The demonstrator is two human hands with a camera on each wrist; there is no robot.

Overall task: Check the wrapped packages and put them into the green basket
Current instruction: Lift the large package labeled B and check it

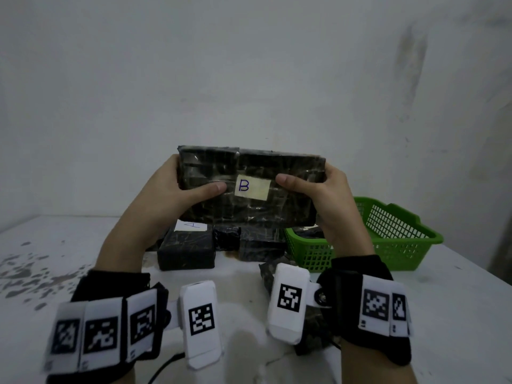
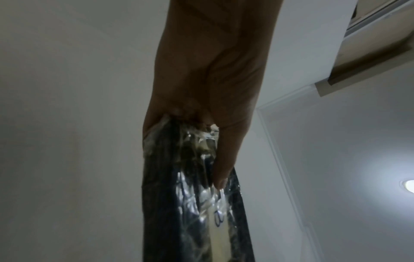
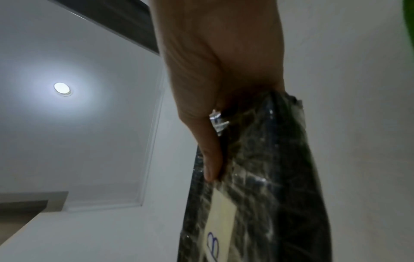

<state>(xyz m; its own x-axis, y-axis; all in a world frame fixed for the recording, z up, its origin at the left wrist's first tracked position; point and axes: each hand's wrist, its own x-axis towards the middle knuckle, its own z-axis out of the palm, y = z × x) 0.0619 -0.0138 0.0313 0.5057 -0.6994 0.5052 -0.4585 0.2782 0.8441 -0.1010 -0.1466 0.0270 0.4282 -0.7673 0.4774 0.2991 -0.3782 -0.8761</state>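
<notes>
A flat dark package (image 1: 249, 187) wrapped in shiny film is held up above the table, its pale label (image 1: 252, 187) marked B facing me. My left hand (image 1: 177, 189) grips its left end, thumb on the front. My right hand (image 1: 318, 189) grips its right end the same way. The left wrist view shows the package (image 2: 192, 203) edge-on under my left hand (image 2: 208, 99). In the right wrist view the package (image 3: 264, 195) and its label (image 3: 219, 221) hang below my right hand (image 3: 224, 88). The green basket (image 1: 399, 245) stands at the right with a dark package (image 1: 307, 231) inside.
Several more dark wrapped packages (image 1: 185, 250) lie on the white table (image 1: 457, 314) beneath the held one, one with a white label (image 1: 191, 225) marked A. Another package (image 1: 267, 273) lies near my right wrist. A white wall rises close behind the table.
</notes>
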